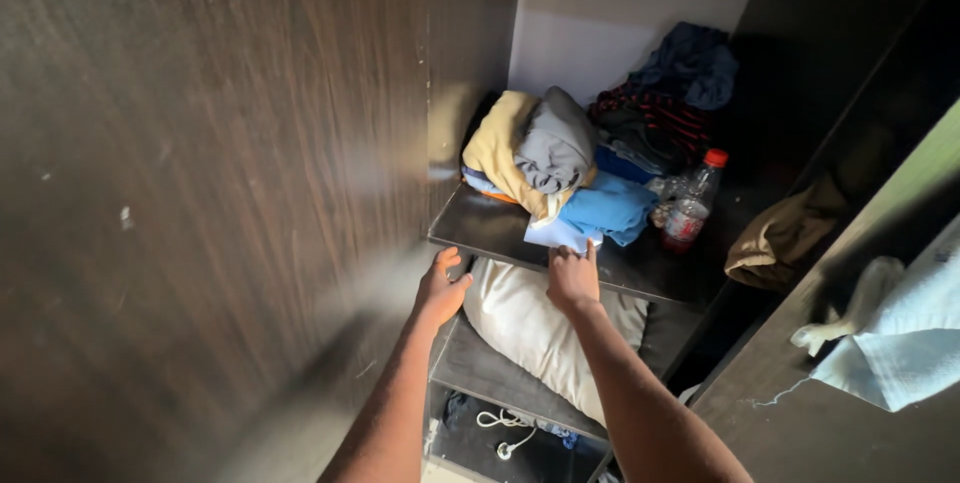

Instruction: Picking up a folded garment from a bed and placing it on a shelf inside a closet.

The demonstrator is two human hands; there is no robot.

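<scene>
My right hand (572, 278) pinches the near edge of a pale blue folded cloth (560, 234) lying on the front of a dark wardrobe shelf (480, 228). My left hand (441, 289) rests with fingers apart against the shelf's front left corner, holding nothing. Behind the cloth sits a heap of clothes: a tan garment (497, 148), a grey one (555, 148) and a bright blue one (610, 205).
A plastic bottle with a red cap (692, 201) stands on the shelf beside striped dark clothes (655, 123). A brown cloth (785, 233) lies at right. A white pillow (535, 328) fills the shelf below. The wardrobe door (200, 193) stands at left; a light towel (900, 333) hangs at right.
</scene>
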